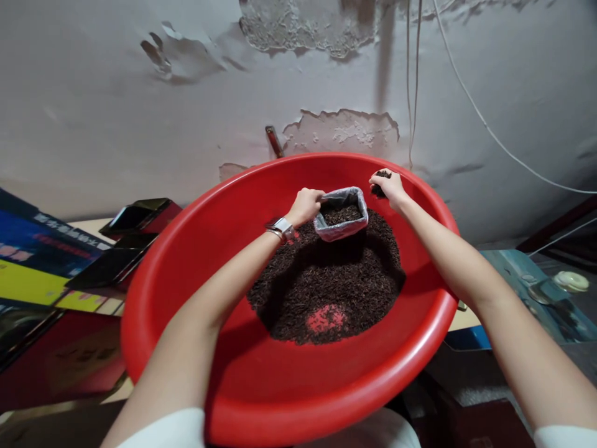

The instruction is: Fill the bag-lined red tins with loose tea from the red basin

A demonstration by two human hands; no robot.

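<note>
My left hand [305,207], with a watch on the wrist, is closed on the left rim of a small box lined with clear plastic [342,233]. Dark loose tea leaves [342,215] partly fill this box, which is held above the basin floor. To its right, my right hand [388,186] is closed around a handful of tea leaves [380,185], near the far right wall of the large red basin [275,386]. More tea leaves [326,280] cover the basin floor, with red showing through a thin patch near the front.
At left lie open dark boxes [112,261] and blue and yellow printed packaging [41,249]. A peeling wall [186,124] rises behind the basin, with a red-handled tool [274,142] against it. White cords [485,124] hang at right, above a table with a pale round lid [571,281].
</note>
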